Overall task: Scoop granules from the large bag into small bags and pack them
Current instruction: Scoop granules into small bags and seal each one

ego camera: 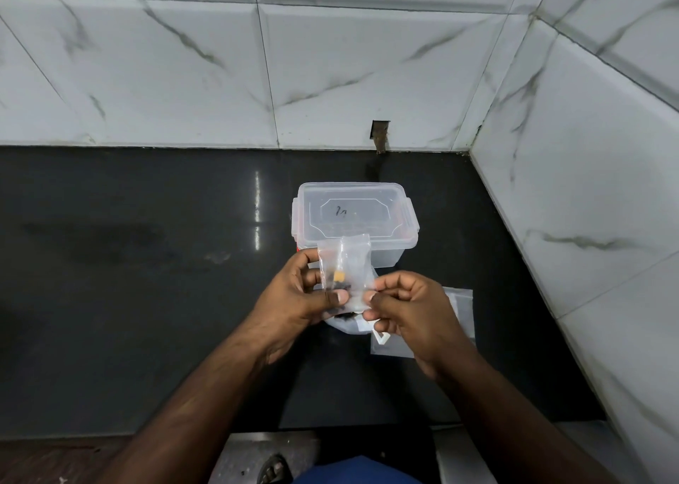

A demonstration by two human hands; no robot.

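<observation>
- The left hand (pixel 301 296) is curled round a small clear bag (pixel 343 266), thumb pressed across its lower front and fingers behind its left edge.
- That small bag stands upright between the two hands, long axis running near to far, mouth at the far end; dark granules (pixel 340 281) with one yellowish bit sit low inside it.
- It looks as if a second clear bag overlaps behind the first, though I cannot say for certain.
- Beneath the hands lies the large bag (pixel 349 323), mostly hidden, with a dark patch of granules showing just near of the left thumb.
- The right hand (pixel 408 311) is just right of the small bag, fingers curled, fingertips pinching its lower right edge.
- Both hands hold the bag, so either could work the mouth; the left carries it, so I'd judge the right freer to slide up and seal.
- Just far of the hands stands a clear lidded box (pixel 354 213) on the dark counter (pixel 147 263), the likely place for packing.
- To the right, under the right hand, flat empty bags (pixel 461 299) lie on the counter.
</observation>
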